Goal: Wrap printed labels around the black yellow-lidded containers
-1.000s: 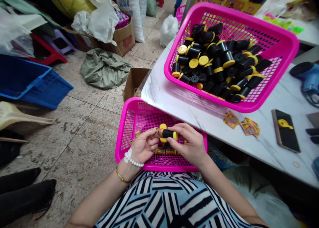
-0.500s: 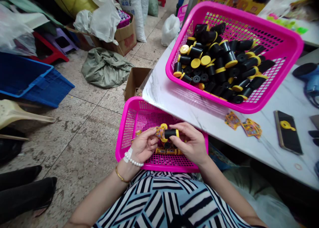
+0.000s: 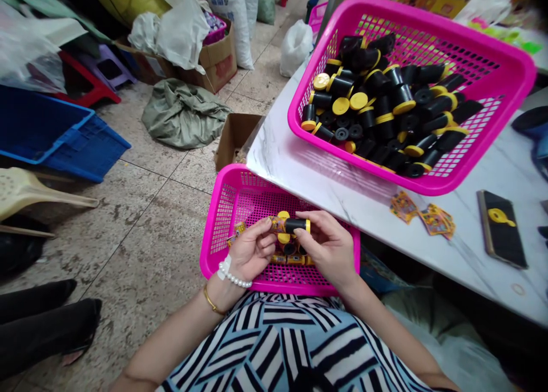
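Left forearm (image 3: 175, 326) and right forearm (image 3: 389, 335) angle forward and inward, bare. Left hand (image 3: 253, 247) palm inward, thumb and index pinched, other fingers curled. Right hand (image 3: 331, 247) just beside, back up, index stretched, thumb opposing in light grip.

Canisters (image 3: 385, 126) in a basket (image 3: 509, 67) on the table (image 3: 295, 152), labels (image 3: 434, 219) before it, phone (image 3: 506, 247) rightmost.

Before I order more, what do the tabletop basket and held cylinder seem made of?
The tabletop basket: probably semi-glossy pink plastic, given its moulded lattice. The held cylinder: likely smooth black plastic, by its even surface; gloss unclear.
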